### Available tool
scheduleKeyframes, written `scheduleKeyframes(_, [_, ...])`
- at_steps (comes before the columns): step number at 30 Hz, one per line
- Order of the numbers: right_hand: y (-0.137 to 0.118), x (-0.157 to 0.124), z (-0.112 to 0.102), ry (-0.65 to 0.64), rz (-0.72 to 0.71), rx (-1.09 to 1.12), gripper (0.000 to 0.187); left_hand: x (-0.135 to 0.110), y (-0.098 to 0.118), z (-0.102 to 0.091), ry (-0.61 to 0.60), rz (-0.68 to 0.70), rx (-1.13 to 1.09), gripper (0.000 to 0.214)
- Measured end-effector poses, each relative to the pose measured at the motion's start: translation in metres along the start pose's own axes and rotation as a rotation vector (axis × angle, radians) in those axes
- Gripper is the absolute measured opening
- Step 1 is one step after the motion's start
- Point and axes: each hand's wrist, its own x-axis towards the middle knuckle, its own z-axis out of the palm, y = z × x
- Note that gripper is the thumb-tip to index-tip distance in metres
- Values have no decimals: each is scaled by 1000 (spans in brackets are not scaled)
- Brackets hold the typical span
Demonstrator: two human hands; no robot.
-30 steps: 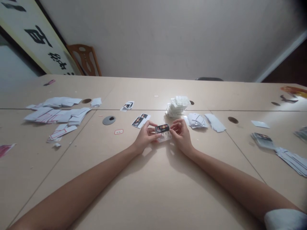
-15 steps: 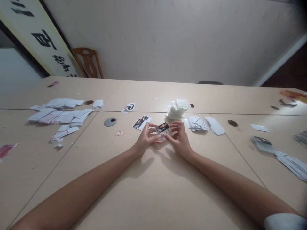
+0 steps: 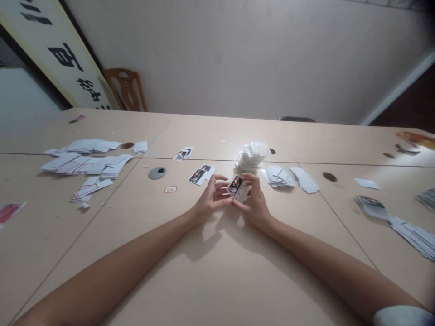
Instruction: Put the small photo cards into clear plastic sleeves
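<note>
A small printed card (image 3: 238, 189), dark picture on its upper part and pale below, is held tilted just above the table between both hands. My right hand (image 3: 253, 199) grips it along its right side, thumb underneath and fingers at the top corner. On the other side, my left hand (image 3: 213, 197) pinches at its lower left edge with thumb and fingertips. Right behind the hands stands a leaning stack of clear plastic sleeves (image 3: 253, 154). Two similar picture cards (image 3: 197, 176) lie overlapping just left of my left hand. Whether the held card sits in a sleeve I cannot tell.
White paper slips (image 3: 81, 163) are heaped at the left. Beside the sleeves lie white cards (image 3: 279, 176) and a strip pile (image 3: 304, 179). Farther right are a card stack (image 3: 372, 207) and more strips (image 3: 413, 235). A grey cable cap (image 3: 157, 173) and a red-bordered label (image 3: 170, 189) sit left of centre.
The card has turned between my hands and now slants more steeply, shifted slightly right. My left fingers have moved from its left side towards its lower edge.
</note>
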Motion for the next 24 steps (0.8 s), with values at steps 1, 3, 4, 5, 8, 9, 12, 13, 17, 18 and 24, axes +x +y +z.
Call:
scheduleKeyframes(1, [0, 0, -1, 14, 14, 4, 67, 0, 1, -2, 4, 8, 54, 46])
scheduleKeyframes(3, [0, 2, -2, 53, 39, 8, 67, 2, 4, -9, 31, 32, 221, 38])
scheduleKeyframes(4, [-1, 3, -3, 76, 45, 9, 68, 3, 6, -15, 61, 53, 334, 32])
scheduleKeyframes(5, [0, 4, -5, 97, 48, 10, 68, 5, 9, -21, 114, 97, 487, 30])
scheduleKeyframes(8, [1, 8, -8, 156, 51, 16, 66, 10, 16, -42, 264, 197, 1016, 22])
scheduleKeyframes(9, [2, 8, -9, 174, 48, 17, 64, 12, 18, -49, 330, 185, 1131, 20])
scheduleKeyframes(12, [5, 11, -12, 228, 28, 5, 59, 15, 18, -61, 518, 109, 1325, 22])
scheduleKeyframes(13, [6, 12, -13, 256, 13, -8, 57, 16, 17, -63, 553, 60, 1372, 25])
scheduleKeyframes(17, [5, 20, -24, 441, -95, -96, 54, 16, 12, -62, 539, -115, 1509, 39])
scheduleKeyframes(18, [4, 24, -29, 495, -119, -123, 55, 16, 11, -61, 532, -135, 1527, 42])
scheduleKeyframes(24, [17, 43, -102, 813, -106, -357, 64, 15, 10, -60, 548, -166, 1568, 50])
